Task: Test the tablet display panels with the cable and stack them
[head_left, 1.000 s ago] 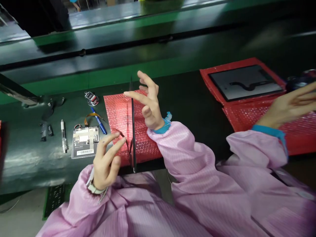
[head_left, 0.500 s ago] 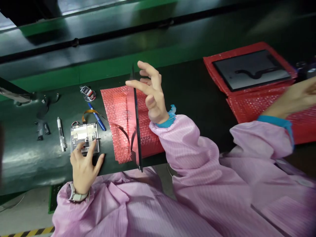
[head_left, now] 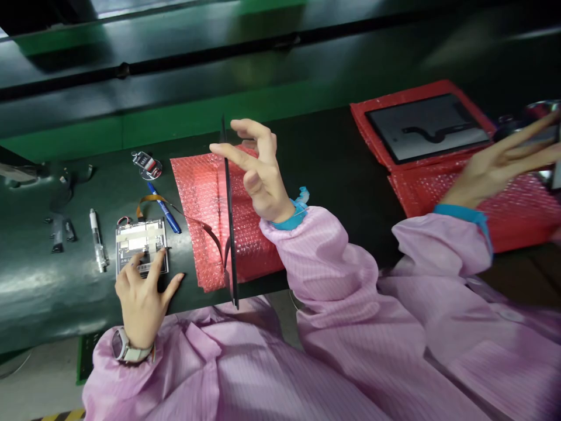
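Note:
My left hand (head_left: 141, 301), with a watch at the wrist, rests its fingertips on the lower part of a small device with bare circuitry and tape strips (head_left: 141, 235); its thumb stands apart. An amber-to-black flat ribbon cable (head_left: 151, 197) runs from that device to a thin black display panel (head_left: 232, 245), which stands upright and is seen edge-on. My right hand (head_left: 265, 172), in a blue wrist strap, steadies the panel's upper part. Its index finger reaches across the edge, while the other fingers stay on the right side. The panel's faces are mostly hidden.
Red bubble wrap (head_left: 258, 245) lies behind the panel. Left of it are a blue pen (head_left: 165, 210), a clear pen (head_left: 98, 240), a small round-based part (head_left: 148, 166) and black cables (head_left: 61, 231). At right, a co-worker's hand (head_left: 486, 166) is over another red bubble-wrap pouch bearing a screen (head_left: 429, 128).
The view has shifted, so the bench things sit slightly farther left. Both my hands keep their places on the device and the panel. The co-worker's fingers now show stretched toward the right edge.

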